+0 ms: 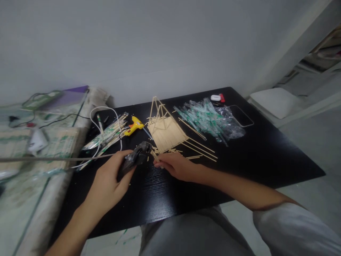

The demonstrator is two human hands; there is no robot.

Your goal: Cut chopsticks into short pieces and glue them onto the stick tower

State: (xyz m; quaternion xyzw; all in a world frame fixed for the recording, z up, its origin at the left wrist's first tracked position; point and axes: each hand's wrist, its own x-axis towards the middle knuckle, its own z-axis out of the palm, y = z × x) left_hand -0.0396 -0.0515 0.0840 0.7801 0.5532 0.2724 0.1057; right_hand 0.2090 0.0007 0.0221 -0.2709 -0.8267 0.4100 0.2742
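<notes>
My left hand [110, 177] is wrapped round a dark, shiny tool [135, 158] that looks covered in black plastic; its exact kind does not show. My right hand [178, 165] pinches short wooden sticks [154, 155], their upper ends close to the tool's tip. Whether the two touch, I cannot tell. Just beyond the hands lies a flat panel of wooden sticks [167, 133], with a triangular frame of sticks [156, 106] upright on its far part. Loose wooden sticks [204, 151] stretch out from the panel's right side.
A yellow glue gun [134, 126] lies left of the panel, beside wrapped chopsticks [106, 138] and a white cable [117, 115]. Torn plastic wrappers [205, 119] are heaped at the right near a phone [241, 115] and a white case [215, 97]. A glass-topped table [23, 202] adjoins at left.
</notes>
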